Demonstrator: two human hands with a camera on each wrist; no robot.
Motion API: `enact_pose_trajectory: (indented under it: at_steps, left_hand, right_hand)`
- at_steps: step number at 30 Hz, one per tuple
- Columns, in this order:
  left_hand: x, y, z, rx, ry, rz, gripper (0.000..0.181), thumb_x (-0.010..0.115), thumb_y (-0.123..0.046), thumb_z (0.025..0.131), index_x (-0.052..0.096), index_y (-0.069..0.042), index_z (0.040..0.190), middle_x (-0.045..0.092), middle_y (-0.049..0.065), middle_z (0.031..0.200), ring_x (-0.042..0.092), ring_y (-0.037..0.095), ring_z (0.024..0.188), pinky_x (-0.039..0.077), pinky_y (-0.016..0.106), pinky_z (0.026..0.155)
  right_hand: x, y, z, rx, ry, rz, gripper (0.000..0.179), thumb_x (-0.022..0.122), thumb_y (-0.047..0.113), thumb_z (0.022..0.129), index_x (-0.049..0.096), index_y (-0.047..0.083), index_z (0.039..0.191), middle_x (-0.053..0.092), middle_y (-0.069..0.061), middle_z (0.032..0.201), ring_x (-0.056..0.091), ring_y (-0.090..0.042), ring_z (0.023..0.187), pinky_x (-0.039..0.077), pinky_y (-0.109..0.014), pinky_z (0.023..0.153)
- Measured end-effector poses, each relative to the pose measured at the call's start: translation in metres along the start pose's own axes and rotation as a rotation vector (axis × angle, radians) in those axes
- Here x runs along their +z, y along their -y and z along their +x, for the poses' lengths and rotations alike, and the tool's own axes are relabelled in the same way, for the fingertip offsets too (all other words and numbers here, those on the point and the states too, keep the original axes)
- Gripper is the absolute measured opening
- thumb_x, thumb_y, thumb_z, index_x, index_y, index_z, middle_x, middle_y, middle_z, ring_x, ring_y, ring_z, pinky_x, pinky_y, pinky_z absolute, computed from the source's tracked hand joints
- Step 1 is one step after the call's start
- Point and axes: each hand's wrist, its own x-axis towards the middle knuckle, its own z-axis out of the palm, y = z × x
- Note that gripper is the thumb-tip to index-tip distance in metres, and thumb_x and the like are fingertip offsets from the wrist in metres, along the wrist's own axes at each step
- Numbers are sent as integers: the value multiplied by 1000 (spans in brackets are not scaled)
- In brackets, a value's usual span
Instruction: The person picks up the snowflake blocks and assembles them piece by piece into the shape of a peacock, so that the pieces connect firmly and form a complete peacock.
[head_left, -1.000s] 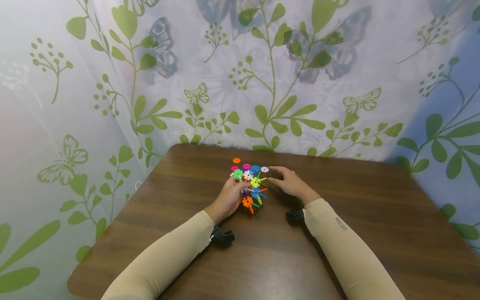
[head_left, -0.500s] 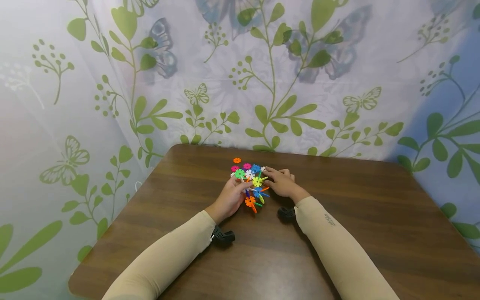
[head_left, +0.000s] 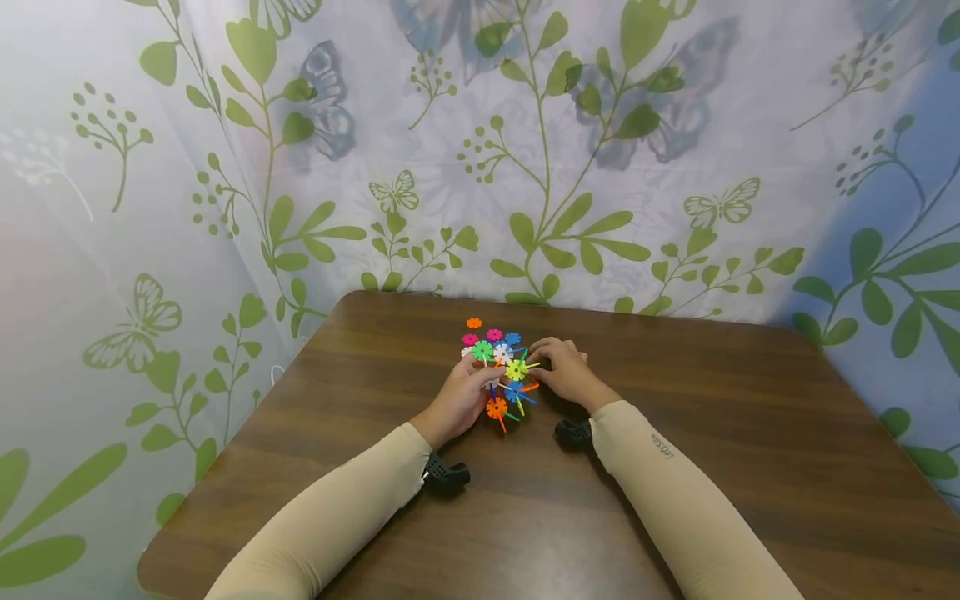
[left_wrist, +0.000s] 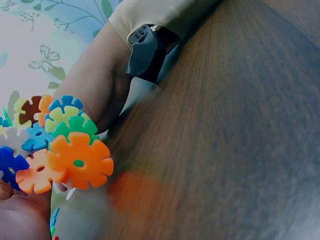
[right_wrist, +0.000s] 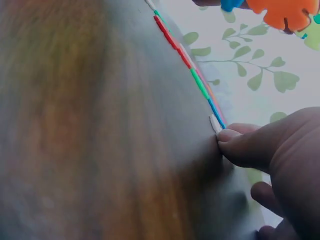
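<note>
My left hand [head_left: 456, 397] holds a cluster of interlocked flower-shaped plastic discs [head_left: 516, 370] in orange, blue, yellow, green and white, raised over the table. An orange disc [left_wrist: 80, 160] of this cluster fills the front of the left wrist view. At the cluster's right, my right hand [head_left: 562, 369] has its thumb and fingertips together low at the tabletop. They pinch a white flower disc [right_wrist: 215, 123], seen nearly edge-on in the right wrist view. The fingers hide this disc in the head view.
Behind the cluster, loose flower discs lie on the brown wooden table [head_left: 675, 467]: an orange disc [head_left: 474, 323], a pink disc [head_left: 494, 334], a blue disc [head_left: 513, 337] and others. A leaf-and-butterfly patterned curtain [head_left: 450, 150] hangs beyond the table's back edge.
My right hand has moved left to the white disc at the row's right end, and its fingers have come together on it. My left hand has kept the cluster nearly in place.
</note>
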Motion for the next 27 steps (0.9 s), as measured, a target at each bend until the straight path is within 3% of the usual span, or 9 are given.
enact_pose_trajectory:
  at_steps: [5, 7, 12, 15, 20, 23, 27]
  left_hand:
    - [-1, 0, 2, 0, 15, 28, 16, 59, 2, 105, 47, -4, 115, 64, 8, 92, 62, 23, 90, 52, 31, 82]
    - [-1, -1, 2, -5, 22, 37, 18, 58, 2, 105, 46, -5, 117, 63, 9, 95, 62, 22, 91, 52, 30, 83]
    - [-2, -1, 1, -17, 15, 55, 17, 59, 0, 106, 45, -3, 116, 62, 10, 95, 62, 22, 90, 52, 31, 83]
    - [-3, 0, 1, -15, -7, 89, 16, 61, -3, 105, 49, -2, 116, 64, 8, 92, 62, 21, 88, 52, 31, 82]
    - [-4, -1, 0, -5, -17, 193, 20, 65, -11, 104, 53, -2, 118, 65, 5, 87, 60, 20, 82, 52, 29, 77]
    - [-4, -1, 0, -10, 0, 246, 21, 65, -12, 104, 53, -1, 118, 63, 4, 86, 59, 20, 79, 51, 29, 73]
    - [-4, -2, 0, -9, 26, 325, 23, 67, -11, 103, 56, 2, 119, 63, 6, 88, 59, 21, 80, 53, 29, 74]
  right_hand:
    - [-2, 1, 1, -57, 13, 6, 11, 76, 14, 100, 79, 12, 110, 69, -9, 132, 54, -38, 128, 25, -71, 110]
    - [-3, 2, 2, -82, 23, 12, 11, 77, 9, 99, 78, 10, 109, 70, -9, 127, 59, -36, 123, 32, -68, 111]
    - [-6, 4, 2, -84, 24, 97, 9, 80, 4, 95, 77, 9, 102, 65, -6, 114, 63, -29, 102, 53, -48, 93]
    - [-11, 2, 1, -51, -20, 200, 6, 82, 6, 94, 79, 9, 99, 64, -6, 112, 63, -26, 99, 54, -46, 90]
    - [-29, 4, -2, -20, -95, 458, 14, 78, 13, 99, 81, 1, 107, 67, -10, 123, 62, -29, 115, 50, -50, 102]
    - [-42, 11, -6, 0, -75, 583, 20, 74, 17, 102, 79, 2, 115, 67, -9, 129, 60, -27, 122, 46, -50, 106]
    - [-55, 19, -8, -30, 7, 667, 20, 72, 16, 103, 79, 5, 119, 67, -12, 131, 59, -26, 124, 46, -47, 108]
